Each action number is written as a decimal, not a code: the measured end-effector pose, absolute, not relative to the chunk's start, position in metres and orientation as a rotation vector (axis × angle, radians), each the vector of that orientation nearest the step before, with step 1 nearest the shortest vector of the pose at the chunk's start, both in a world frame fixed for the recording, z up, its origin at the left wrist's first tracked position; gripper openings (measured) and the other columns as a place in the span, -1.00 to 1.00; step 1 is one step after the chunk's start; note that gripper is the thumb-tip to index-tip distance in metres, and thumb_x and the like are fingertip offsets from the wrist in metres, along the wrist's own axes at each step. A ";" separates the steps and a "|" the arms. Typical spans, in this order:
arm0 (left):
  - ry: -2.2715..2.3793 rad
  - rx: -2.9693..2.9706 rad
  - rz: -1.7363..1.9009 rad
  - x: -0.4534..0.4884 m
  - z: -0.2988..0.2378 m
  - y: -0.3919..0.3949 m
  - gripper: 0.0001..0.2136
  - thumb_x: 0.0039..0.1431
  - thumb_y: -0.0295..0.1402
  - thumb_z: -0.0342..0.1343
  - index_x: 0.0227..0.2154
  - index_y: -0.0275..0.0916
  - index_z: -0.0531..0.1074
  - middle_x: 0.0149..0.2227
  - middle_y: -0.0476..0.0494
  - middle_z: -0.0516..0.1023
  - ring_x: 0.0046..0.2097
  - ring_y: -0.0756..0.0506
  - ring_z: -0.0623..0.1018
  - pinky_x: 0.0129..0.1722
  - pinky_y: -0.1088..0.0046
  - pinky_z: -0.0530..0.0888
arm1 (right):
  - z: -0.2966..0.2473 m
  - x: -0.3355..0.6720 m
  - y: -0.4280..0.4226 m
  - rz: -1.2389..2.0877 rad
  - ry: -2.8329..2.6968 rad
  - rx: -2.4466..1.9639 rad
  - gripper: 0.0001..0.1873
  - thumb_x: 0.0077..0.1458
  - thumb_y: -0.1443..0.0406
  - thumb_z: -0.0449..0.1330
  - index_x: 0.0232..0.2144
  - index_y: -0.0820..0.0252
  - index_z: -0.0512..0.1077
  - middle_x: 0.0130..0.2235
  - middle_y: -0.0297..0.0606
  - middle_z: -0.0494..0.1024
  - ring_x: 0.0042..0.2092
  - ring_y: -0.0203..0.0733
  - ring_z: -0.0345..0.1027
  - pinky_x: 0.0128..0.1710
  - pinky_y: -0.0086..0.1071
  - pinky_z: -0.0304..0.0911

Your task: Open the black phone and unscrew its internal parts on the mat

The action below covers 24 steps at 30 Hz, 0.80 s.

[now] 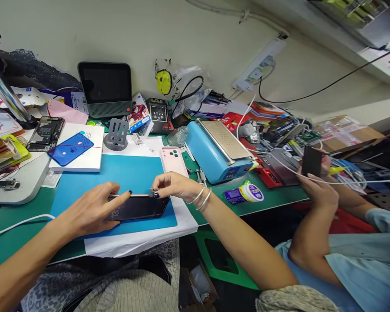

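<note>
A dark smartphone stands tilted on its long edge on a blue mat, lit digits showing near its left end. My left hand grips that left end, with the index finger stretched along the upper edge and the thumb below. At the upper right edge of the phone, my right hand pinches a small, thin grey piece with tiny print. Its exact kind is too small to tell, and the fingertips partly cover it. A pink phone lies just behind my right hand.
A blue phone rests on a white box at left, near an opened phone. Behind stand a grey stand and a smart display. Rightward are a blue heating machine, a purple-white tub and a co-worker's hands holding a phone.
</note>
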<state>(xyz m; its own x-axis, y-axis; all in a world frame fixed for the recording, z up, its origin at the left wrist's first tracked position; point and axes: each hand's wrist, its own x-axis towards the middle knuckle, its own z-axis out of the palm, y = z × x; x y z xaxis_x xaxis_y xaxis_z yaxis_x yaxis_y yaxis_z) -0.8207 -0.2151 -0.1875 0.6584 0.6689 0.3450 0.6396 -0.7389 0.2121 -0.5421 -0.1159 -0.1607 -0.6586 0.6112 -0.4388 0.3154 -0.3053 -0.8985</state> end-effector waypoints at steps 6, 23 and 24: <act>1.136 2.745 0.579 -0.821 -0.187 -0.213 -0.29 0.03 -0.49 0.23 0.25 -0.11 0.13 0.01 -0.28 0.37 -0.12 -0.19 0.52 -0.23 0.36 0.52 | -0.157 -0.543 -0.130 1.899 -1.649 -1.187 -0.71 -0.30 0.22 0.47 -0.53 0.23 0.48 -0.44 -0.36 0.54 -0.38 -0.35 0.37 -0.35 -0.44 0.28; 1.214 2.247 0.587 -0.815 -0.180 -0.209 -0.34 0.00 -0.29 0.24 0.18 -0.21 0.20 -0.01 -0.23 0.36 -0.10 -0.20 0.51 -0.18 0.30 0.50 | -0.196 -0.532 -0.212 1.635 -0.877 -1.144 -0.55 -0.23 0.08 0.49 -0.54 0.15 0.32 -0.08 -0.11 0.62 -0.02 -0.04 0.51 0.08 -0.04 0.37; 1.219 2.203 0.625 -0.815 -0.178 -0.209 -0.34 -0.02 -0.29 0.25 0.17 -0.21 0.21 -0.02 -0.21 0.36 -0.08 -0.21 0.50 -0.14 0.28 0.49 | -0.195 -0.535 -0.210 1.654 -0.846 -1.116 -0.54 -0.24 0.09 0.50 -0.53 0.14 0.32 -0.12 -0.13 0.63 -0.06 -0.06 0.52 0.05 -0.06 0.38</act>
<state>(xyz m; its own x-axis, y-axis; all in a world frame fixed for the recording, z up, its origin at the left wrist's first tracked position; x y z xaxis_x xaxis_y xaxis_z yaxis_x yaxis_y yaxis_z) -0.8149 -0.2087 -0.1781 0.4830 0.8652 0.1345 0.6142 -0.4443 0.6522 -0.5347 -0.2103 -0.1948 -0.1473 0.9454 -0.2907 -0.3176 -0.3236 -0.8913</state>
